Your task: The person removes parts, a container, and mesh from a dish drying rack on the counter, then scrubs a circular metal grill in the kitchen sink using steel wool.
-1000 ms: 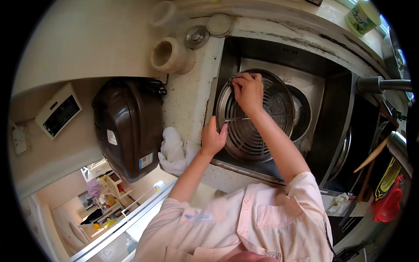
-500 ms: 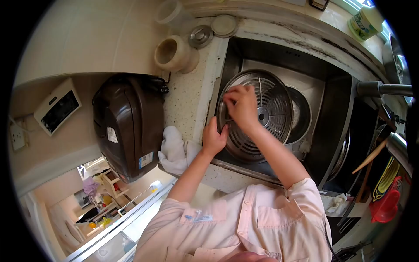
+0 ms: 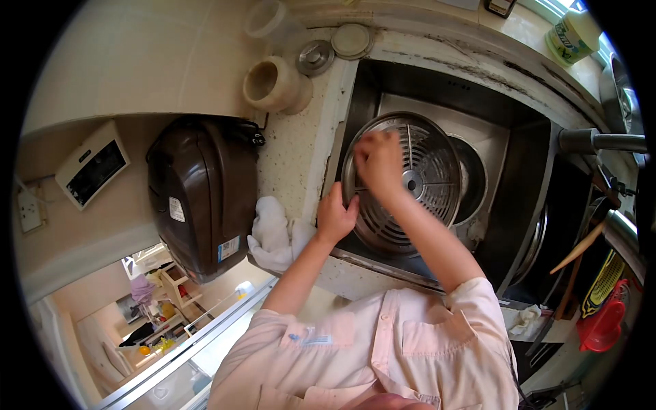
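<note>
A round metal steamer tray (image 3: pixel 430 160) with slots and a central hub tilts inside the sink (image 3: pixel 502 140). At its left rim, my left hand (image 3: pixel 336 214) grips the edge, thumb on the near side. My right hand (image 3: pixel 380 160) is on the upper left of the slotted face. Its fingers are curled closed and blurred, and whatever they may hold is hidden. Behind the tray, partly covered, a metal bowl (image 3: pixel 474 188) rests on the sink floor.
A white cloth (image 3: pixel 272 232) lies on the counter beside a dark brown appliance (image 3: pixel 195 198). A beige jar (image 3: pixel 268 85) and a metal lid (image 3: pixel 316 58) stand at the back left. The faucet (image 3: pixel 581 141) is on the right, near a red strainer (image 3: pixel 601 324).
My right hand has shifted slightly and is now blurred, still on the tray's upper left. The tray has moved a little rightward. My left hand keeps its hold on the rim.
</note>
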`<act>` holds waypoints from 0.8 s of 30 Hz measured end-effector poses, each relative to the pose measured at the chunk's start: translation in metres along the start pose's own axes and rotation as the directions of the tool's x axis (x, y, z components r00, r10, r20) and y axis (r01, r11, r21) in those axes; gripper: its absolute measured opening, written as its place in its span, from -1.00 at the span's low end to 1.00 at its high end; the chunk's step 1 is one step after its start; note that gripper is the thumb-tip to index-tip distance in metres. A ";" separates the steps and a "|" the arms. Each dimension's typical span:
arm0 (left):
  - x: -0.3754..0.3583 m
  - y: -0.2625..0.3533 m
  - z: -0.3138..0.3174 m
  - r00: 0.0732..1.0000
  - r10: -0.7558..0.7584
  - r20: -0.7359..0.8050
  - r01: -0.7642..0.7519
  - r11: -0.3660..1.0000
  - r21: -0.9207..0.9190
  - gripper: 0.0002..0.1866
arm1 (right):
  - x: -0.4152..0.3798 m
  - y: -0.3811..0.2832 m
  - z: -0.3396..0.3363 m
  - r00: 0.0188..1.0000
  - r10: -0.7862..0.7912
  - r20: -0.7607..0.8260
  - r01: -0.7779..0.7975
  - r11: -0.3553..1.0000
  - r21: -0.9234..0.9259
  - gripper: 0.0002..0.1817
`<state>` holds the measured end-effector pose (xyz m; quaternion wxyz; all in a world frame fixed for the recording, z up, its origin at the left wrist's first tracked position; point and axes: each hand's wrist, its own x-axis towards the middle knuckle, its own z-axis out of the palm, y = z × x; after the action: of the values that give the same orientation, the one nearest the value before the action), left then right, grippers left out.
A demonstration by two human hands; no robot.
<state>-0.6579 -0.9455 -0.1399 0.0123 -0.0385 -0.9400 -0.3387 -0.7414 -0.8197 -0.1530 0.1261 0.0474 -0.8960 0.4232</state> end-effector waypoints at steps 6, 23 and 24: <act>-0.002 0.014 0.000 0.979 -0.191 0.069 0.202 0.953 -0.227 -0.80 | -0.009 0.087 -0.039 0.952 0.290 -0.096 -0.246 0.914 0.323 -0.92; -0.095 0.056 -0.062 0.817 -0.569 -0.093 0.268 0.518 -0.812 -0.76 | -0.057 0.183 -0.090 0.736 0.641 0.216 -0.674 0.669 0.314 -0.63; -0.113 0.052 -0.054 0.785 -0.615 -0.078 0.276 0.460 -0.844 -0.75 | -0.052 0.157 -0.106 0.771 0.602 0.209 -0.636 0.709 0.303 -0.63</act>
<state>-0.5416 -0.9470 -0.0711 0.0811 0.2782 -0.6401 -0.7115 -0.7020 -0.6390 -0.2190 -0.0767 -0.2138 -0.7722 0.5934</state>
